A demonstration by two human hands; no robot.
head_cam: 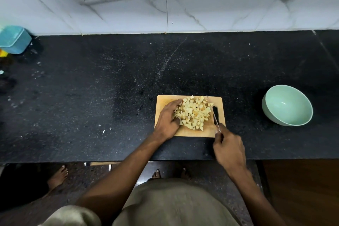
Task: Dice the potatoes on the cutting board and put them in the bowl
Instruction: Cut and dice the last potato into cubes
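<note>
In the head view, the diced potatoes (193, 114) are lying in a heap on the wooden cutting board (218, 101), which is sitting on the black counter (110, 88). The left hand (167, 119) is cupping the left side of the heap with bent fingers. The right hand (229, 147) is gripping the knife (215, 115), its blade lying along the right side of the heap. The green bowl (287, 105) is standing well apart to the right

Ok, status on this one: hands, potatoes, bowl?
Left hand cupped against diced potato pile on cutting board. Right hand grips knife. Bowl empty, path unobstructed.
</note>
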